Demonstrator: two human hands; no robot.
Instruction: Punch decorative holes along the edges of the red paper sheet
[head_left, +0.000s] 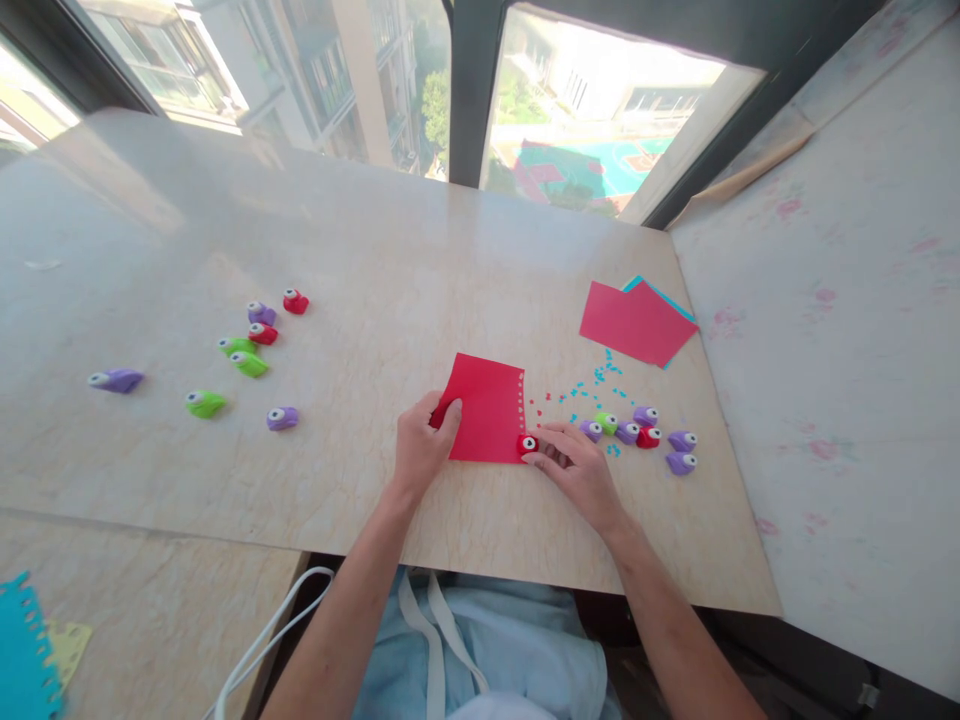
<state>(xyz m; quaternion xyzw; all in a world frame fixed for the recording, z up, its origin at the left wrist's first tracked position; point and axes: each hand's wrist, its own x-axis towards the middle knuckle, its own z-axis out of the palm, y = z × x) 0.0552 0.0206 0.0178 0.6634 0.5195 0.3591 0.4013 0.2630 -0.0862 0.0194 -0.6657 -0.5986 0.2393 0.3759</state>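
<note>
Left hand grip pinching red paper edge, right hand grip grasping red punch, forearms angled inward

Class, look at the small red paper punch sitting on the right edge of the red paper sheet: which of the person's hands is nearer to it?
Right. The right hand touches the small red paper punch with its fingertips; the left hand holds the red paper sheet at its opposite, left edge.

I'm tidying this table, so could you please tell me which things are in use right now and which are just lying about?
In use:
- red sheet, held by the left hand
- red punch on its edge, at the right hand

Lying about:
- punches to the right
- punches to the left
- stacked paper
- paper bits
</note>
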